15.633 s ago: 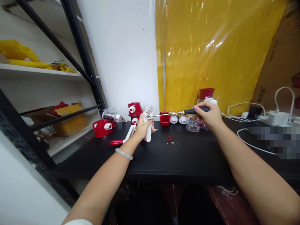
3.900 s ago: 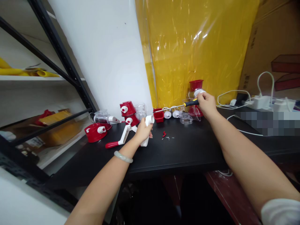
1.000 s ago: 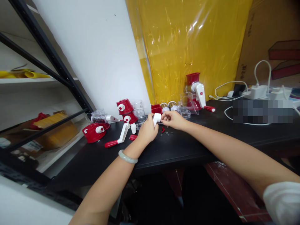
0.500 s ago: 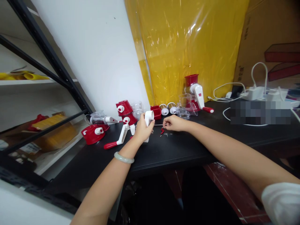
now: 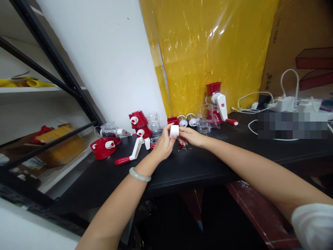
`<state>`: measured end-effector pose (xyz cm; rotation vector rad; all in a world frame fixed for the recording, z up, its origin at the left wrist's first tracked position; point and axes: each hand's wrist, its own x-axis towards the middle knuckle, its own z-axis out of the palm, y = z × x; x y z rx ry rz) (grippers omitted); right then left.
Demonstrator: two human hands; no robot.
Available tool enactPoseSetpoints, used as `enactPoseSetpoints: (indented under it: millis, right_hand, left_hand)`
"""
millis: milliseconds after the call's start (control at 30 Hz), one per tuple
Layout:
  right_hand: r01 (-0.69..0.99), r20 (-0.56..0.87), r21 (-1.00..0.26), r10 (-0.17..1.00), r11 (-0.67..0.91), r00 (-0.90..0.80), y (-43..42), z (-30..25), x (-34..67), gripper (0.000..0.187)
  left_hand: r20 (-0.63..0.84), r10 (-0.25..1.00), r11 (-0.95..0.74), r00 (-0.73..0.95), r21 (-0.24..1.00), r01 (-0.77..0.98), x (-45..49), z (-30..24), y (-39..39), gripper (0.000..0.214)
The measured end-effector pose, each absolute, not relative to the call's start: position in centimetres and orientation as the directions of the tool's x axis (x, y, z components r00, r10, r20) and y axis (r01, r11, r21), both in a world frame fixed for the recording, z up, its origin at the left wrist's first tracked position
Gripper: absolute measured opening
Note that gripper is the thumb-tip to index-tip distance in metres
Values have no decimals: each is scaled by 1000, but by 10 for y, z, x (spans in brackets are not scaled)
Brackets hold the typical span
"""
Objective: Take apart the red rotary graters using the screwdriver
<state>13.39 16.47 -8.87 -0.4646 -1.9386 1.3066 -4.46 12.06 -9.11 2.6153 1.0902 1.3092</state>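
Note:
My left hand (image 5: 164, 143) is closed on a white plastic crank arm (image 5: 174, 131), whose round end faces me above the table. My right hand (image 5: 191, 136) meets it from the right, its bent fingers against the arm's edge; most of the crank arm is hidden by the hands. Just below my right fingers, several small screws (image 5: 184, 149) and a small red piece (image 5: 180, 146) lie on the black table (image 5: 179, 170). Left of my hands stands a red grinder body (image 5: 139, 119), with another crank handle (image 5: 135, 151) in front.
A red rotary grater (image 5: 213, 104) stands at the back right, with clear plastic parts (image 5: 204, 119) beside it. Two drum blades (image 5: 187, 120) and a red box (image 5: 173, 121) line the back. More red parts (image 5: 103, 148) lie left. White cables (image 5: 249, 107) run along the right.
My left hand has turned the crank arm so its round end points toward me and moved it right. My right hand has come up to it; the thin rod between the hands no longer shows.

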Motion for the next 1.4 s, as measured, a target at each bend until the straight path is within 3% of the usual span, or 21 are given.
enactPoseSetpoints:
  millis: [133, 500, 667, 1033, 1200, 1267, 1400]
  right_hand:
    - [-120, 355, -923, 684, 367, -637, 165, -93, 131, 12]
    - [-218, 465, -883, 710, 415, -529, 157, -87, 123, 19]
    - [-186, 505, -856, 705, 482, -499, 159, -87, 125, 31]
    - [-146, 542, -822, 680, 550, -493, 159, -89, 126, 33]
    - [-255, 564, -826, 732, 503, -382, 165, -77, 140, 36]
    - [-326, 553, -827, 768, 458, -324, 169, -69, 152, 38]
    - [-309, 506, -859, 769, 409, -390, 175, -62, 167, 42]
  left_hand:
    - [682, 595, -737, 426, 251, 628, -40, -92, 119, 52]
    - [759, 543, -654, 359, 115, 748, -33, -87, 115, 46]
    - [786, 512, -669, 347, 111, 735, -32, -83, 113, 45]
    - [783, 504, -625, 364, 41, 779, -33, -79, 111, 49]
    - [808, 534, -592, 251, 145, 793, -49, -76, 115, 49]
    - [816, 553, -588, 170, 237, 774, -59, -76, 119, 50]
    - [833, 552, -667, -32, 465, 582, -70, -72, 126, 54]
